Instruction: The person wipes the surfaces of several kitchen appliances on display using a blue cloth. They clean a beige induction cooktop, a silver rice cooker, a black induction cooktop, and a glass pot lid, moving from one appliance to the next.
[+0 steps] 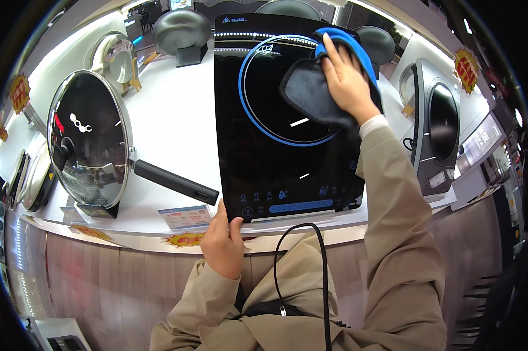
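Observation:
A black glass induction cooktop (pixel 276 169) with a blue ring stands on the white counter in front of me. On its far right part, my right hand (pixel 347 82) lies over a blue and dark grey cloth (pixel 311 88), its fingers pressed onto the blue part. The cloth covers part of the ring. At the near left corner of the cooktop is my left hand (pixel 223 243), its index finger and thumb apart beside the edge. Its other fingers are partly hidden. Just above that hand ends the black handle (pixel 176 182) of a lidded pan (pixel 91 140).
A price card (pixel 184 217) stands at the counter's front edge, left of my left hand. Another cooktop (pixel 442 123) stands tilted at the right. More pans (pixel 182 33) line the back. A black cable (pixel 324 281) hangs before my body.

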A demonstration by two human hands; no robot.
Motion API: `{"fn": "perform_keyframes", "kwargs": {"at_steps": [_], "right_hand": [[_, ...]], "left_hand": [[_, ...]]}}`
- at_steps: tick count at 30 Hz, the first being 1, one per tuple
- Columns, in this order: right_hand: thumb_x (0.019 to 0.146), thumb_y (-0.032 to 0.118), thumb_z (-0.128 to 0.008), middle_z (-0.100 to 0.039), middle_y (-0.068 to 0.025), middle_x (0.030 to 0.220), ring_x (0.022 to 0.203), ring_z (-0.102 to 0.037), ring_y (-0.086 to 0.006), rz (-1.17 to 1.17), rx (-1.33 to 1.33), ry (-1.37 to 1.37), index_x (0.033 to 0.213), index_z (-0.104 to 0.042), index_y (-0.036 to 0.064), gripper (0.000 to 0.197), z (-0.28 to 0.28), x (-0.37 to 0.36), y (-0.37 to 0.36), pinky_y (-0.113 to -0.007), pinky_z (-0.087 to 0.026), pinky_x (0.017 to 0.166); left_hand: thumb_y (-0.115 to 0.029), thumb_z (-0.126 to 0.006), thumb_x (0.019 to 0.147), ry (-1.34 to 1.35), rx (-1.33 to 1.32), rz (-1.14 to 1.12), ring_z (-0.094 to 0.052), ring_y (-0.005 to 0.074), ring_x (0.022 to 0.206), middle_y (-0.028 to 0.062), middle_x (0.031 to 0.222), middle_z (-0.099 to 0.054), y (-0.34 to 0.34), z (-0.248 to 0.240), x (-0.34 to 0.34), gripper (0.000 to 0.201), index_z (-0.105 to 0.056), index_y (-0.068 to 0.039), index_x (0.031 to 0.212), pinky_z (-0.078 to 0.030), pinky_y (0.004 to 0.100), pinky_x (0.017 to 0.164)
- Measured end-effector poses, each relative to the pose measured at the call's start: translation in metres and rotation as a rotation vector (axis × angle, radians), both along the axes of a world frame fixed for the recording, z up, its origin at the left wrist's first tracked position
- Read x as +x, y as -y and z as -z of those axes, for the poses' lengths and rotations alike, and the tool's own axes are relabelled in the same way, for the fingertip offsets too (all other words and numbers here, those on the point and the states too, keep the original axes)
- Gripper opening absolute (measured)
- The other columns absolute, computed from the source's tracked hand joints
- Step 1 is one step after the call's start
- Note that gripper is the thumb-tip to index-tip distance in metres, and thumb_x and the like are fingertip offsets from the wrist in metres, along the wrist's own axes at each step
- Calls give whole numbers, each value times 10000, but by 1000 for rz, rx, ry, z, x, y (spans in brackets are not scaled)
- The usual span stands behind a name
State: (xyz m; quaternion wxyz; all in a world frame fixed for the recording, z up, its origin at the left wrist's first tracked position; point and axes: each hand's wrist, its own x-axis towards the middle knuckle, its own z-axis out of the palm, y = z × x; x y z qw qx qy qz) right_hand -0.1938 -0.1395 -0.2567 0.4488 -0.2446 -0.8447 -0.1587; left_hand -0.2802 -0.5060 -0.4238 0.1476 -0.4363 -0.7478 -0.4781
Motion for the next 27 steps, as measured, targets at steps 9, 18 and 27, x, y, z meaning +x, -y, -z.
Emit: {"fn": "perform_keyframes", "kwargs": {"at_steps": [9,18,27], "right_hand": [[1008,347,-490,-492,-205,1445,1259,-530,-413,-295,-203,169,1569,-294,297,596,34,-33,121,-437,-486,1002],[1020,271,-515,-558,-165,1395,1159,-605,-358,-678,-334,592,1579,-264,351,617,86,24,167,-431,-458,1015],[1031,248,-466,-271,-256,1583,1451,-277,-439,-420,-302,285,1580,-274,192,585,20,50,52,-458,-218,1198]], "left_hand": [[-80,-748,851,104,-45,-36,-617,286,576,186,753,-642,1,-2,3,460,-631,25,1284,-495,362,555],[-13,-759,813,129,-28,-22,-439,125,481,136,586,-512,2,-5,-3,510,-633,2,1307,-409,266,503],[-45,-756,836,149,-67,-25,-582,191,502,181,654,-616,6,-7,0,471,-632,51,1280,-466,301,507]]}}
